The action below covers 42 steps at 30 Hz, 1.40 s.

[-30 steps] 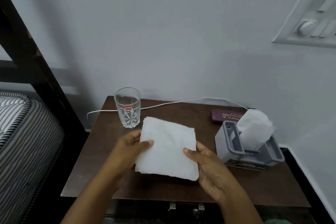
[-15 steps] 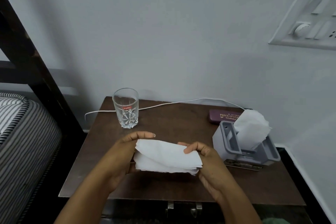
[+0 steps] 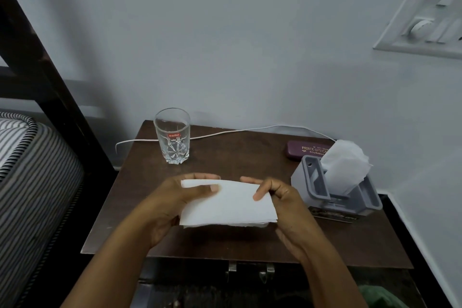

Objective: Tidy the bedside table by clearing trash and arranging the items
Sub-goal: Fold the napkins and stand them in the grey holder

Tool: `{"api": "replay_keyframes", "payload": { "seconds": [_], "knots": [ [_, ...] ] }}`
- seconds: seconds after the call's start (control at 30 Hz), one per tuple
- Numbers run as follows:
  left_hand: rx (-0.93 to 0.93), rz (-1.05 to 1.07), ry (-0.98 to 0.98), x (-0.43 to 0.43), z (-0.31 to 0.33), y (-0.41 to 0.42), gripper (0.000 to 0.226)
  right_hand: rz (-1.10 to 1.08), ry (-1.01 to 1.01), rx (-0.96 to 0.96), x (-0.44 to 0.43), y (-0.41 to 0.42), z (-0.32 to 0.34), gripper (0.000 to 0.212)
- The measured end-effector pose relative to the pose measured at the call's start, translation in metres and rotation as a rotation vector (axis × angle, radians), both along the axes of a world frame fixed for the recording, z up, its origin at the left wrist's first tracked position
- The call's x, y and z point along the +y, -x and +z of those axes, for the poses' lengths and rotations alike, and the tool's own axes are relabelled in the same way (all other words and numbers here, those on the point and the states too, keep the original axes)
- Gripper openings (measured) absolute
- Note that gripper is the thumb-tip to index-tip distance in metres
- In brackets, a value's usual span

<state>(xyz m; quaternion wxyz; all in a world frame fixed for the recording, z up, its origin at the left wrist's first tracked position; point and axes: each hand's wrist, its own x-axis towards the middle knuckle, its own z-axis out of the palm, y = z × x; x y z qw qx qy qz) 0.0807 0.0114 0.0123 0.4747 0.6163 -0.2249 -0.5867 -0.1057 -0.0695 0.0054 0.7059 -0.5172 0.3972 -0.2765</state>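
Observation:
A white paper napkin (image 3: 230, 205), folded in half, is held above the middle of the brown bedside table (image 3: 250, 157). My left hand (image 3: 172, 205) pinches its left edge, thumb on top. My right hand (image 3: 282, 197) grips its right edge. A clear empty glass (image 3: 172, 136) with a red label stands upright at the back left of the table. At the right sits a grey plastic holder (image 3: 320, 187) with several white tissues (image 3: 345, 165) sticking up from it. Behind the holder lies a maroon spectacle case (image 3: 305, 150), partly hidden by the tissues.
A white cable (image 3: 237, 130) runs along the table's back edge and off its left side. A striped mattress (image 3: 30, 170) and a dark bed frame (image 3: 50, 77) are at the left. A switch panel (image 3: 430, 12) is on the wall, upper right. Metal latches (image 3: 250, 270) hang below the table front.
The napkin was spread flat between both hands one second ago. It has been folded over in half, and both hands now hold the folded sheet by its ends.

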Motion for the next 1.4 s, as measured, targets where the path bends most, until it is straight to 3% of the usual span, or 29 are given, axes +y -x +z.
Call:
{"api": "replay_keyframes", "payload": {
  "seconds": [0.13,0.23,0.43,0.53,0.6,0.7,0.8,0.9,1.0,1.13,1.4],
  "knots": [
    [-0.025,0.041,0.031,-0.002,0.001,-0.001,0.029,-0.065,-0.231,-0.134,-0.001,0.001,0.006,0.023],
    [-0.065,0.049,0.04,-0.002,0.0,0.0,0.022,-0.083,-0.343,-0.108,-0.002,0.001,0.01,0.031],
    [-0.272,-0.09,0.081,-0.001,0.001,-0.002,0.019,-0.044,0.026,0.084,0.0,0.002,0.009,0.028],
    [-0.366,-0.192,0.2,-0.004,0.001,0.008,0.028,0.05,0.336,0.275,0.004,0.007,0.017,0.03],
    [-0.465,-0.239,0.244,-0.008,0.002,0.017,0.022,0.097,0.522,0.417,0.008,0.012,0.023,0.033],
    [-0.544,-0.288,0.308,-0.014,0.006,0.031,0.008,0.055,0.615,0.47,0.01,0.023,0.032,0.036],
    [-0.48,-0.233,0.411,-0.021,0.017,0.048,0.01,-0.034,0.56,0.355,0.009,0.039,0.038,0.049],
    [-0.283,-0.08,0.556,-0.034,0.037,0.072,0.015,-0.024,0.355,0.144,0.006,0.059,0.039,0.069],
    [-0.158,-0.003,0.671,-0.05,0.055,0.101,0.022,-0.085,0.365,0.127,0.001,0.084,0.042,0.053],
    [-0.108,0.036,0.766,-0.072,0.062,0.144,0.015,-0.346,0.55,0.403,-0.012,0.12,0.041,0.015],
    [-0.272,0.057,0.654,-0.113,0.025,0.193,0.011,-0.548,0.718,0.962,-0.036,0.145,0.005,0.014]
  ]
}}
